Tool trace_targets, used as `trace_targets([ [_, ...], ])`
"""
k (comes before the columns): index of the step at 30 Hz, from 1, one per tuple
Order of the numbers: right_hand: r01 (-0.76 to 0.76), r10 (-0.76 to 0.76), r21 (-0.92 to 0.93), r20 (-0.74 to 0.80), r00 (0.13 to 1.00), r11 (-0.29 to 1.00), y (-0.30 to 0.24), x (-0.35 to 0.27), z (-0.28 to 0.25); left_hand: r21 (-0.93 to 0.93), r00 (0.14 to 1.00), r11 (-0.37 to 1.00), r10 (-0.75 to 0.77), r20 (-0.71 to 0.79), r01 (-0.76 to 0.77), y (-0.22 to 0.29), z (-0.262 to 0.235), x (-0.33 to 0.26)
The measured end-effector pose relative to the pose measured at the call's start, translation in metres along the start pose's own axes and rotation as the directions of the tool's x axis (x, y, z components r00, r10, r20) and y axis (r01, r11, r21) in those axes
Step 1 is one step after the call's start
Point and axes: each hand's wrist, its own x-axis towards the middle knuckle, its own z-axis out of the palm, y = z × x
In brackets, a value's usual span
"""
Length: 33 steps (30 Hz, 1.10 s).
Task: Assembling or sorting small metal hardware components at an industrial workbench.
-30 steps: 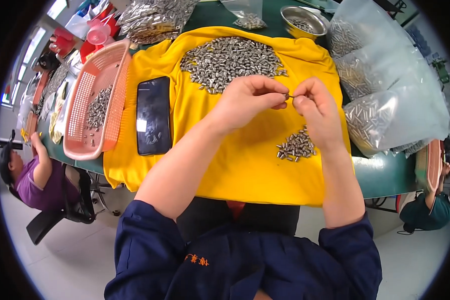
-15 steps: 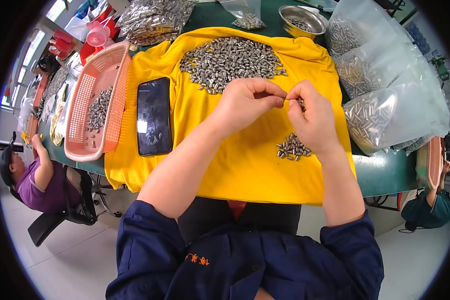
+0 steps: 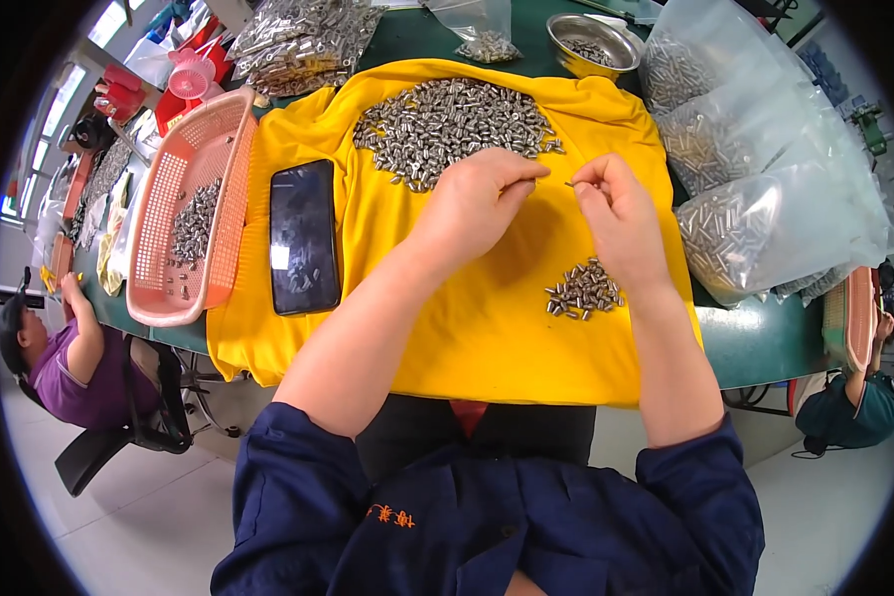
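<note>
My left hand [image 3: 479, 202] is closed in a pinch over the yellow cloth [image 3: 467, 328], just in front of a big pile of small metal cylinders [image 3: 457, 124]. Whatever its fingertips may hold is too small to make out. A short gap to the right, my right hand [image 3: 621, 221] pinches a small metal piece [image 3: 570, 184], whose dark tip pokes out toward the left hand. Below the right hand lies a smaller heap of short metal cylinders [image 3: 584, 291] on the cloth.
Left of my arms lie a black phone [image 3: 305, 238] and a pink basket [image 3: 141, 268] with metal parts. Bags of metal parts [image 3: 730, 233] line the right side. A metal bowl [image 3: 621, 52] and a bag [image 3: 293, 45] stand behind. Co-workers sit at both sides.
My hands were touching at the fingertips and have now drawn apart. The left hand has shifted slightly left, leaving a metal piece showing at the right fingertips.
</note>
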Motion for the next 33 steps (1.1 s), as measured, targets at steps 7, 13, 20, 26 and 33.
trace_targets([
  [7, 0.096, -0.096, 0.018, 0.009, 0.995, 0.995, -0.001, 0.000, 0.004, -0.176, 0.987, 0.972, -0.144, 0.075, 0.155, 0.005, 0.000, 0.000],
  [13, 0.082, -0.087, 0.100, 0.046, 0.995, 0.992, -0.002, -0.003, 0.003, -0.734, 0.808, 0.394, -0.469, 0.357, 0.554, 0.007, -0.004, 0.002],
  [20, 0.130, -0.139, 0.137, 0.057, 0.989, 0.982, -0.003, -0.004, 0.003, -0.764, 0.819, 0.337, -0.397, 0.415, 0.551, 0.007, -0.002, -0.001],
  [26, 0.227, -0.222, -0.147, 0.049, 0.974, 0.963, -0.009, -0.007, 0.005, -0.708, 0.844, 0.469, -0.386, 0.373, 0.528, 0.007, -0.003, -0.001],
  [33, 0.200, -0.200, -0.145, 0.009, 0.980, 0.969, -0.003, -0.005, 0.004, -0.601, 0.873, 0.634, -0.387, 0.298, 0.487, 0.009, 0.002, 0.000],
])
